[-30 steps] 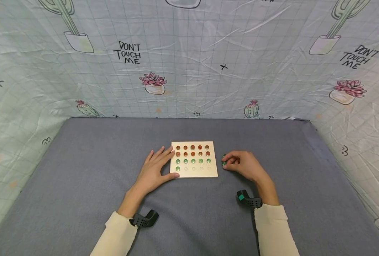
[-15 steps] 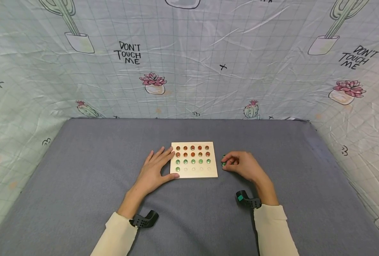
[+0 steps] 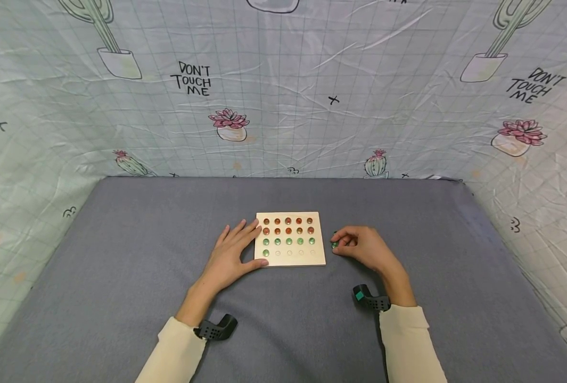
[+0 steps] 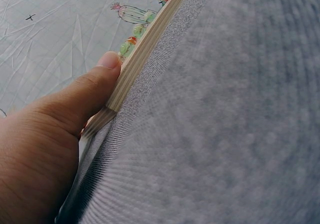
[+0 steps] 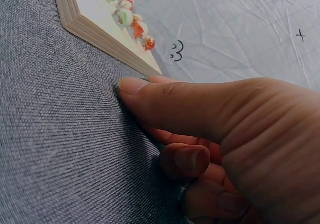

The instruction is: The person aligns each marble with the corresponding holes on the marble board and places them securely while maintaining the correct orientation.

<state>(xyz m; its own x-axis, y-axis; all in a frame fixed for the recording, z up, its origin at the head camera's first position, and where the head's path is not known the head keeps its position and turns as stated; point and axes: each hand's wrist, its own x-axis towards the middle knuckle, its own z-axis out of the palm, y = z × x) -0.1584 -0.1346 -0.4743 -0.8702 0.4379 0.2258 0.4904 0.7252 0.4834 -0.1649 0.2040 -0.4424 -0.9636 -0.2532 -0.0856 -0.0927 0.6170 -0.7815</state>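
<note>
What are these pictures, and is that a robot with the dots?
No robot: that's a person's left hand and right hand, both bare. The wide picture comes from a camera on their head, looking down; the two close-ups come from black cameras on their wrists. A wooden board lies on a grey cloth. The dots are marbles: two reddish rows, one full green row, and one more green beside four empty hollows. The left hand rests on the board's edge. The right hand pinches something green, probably another marble.
</note>
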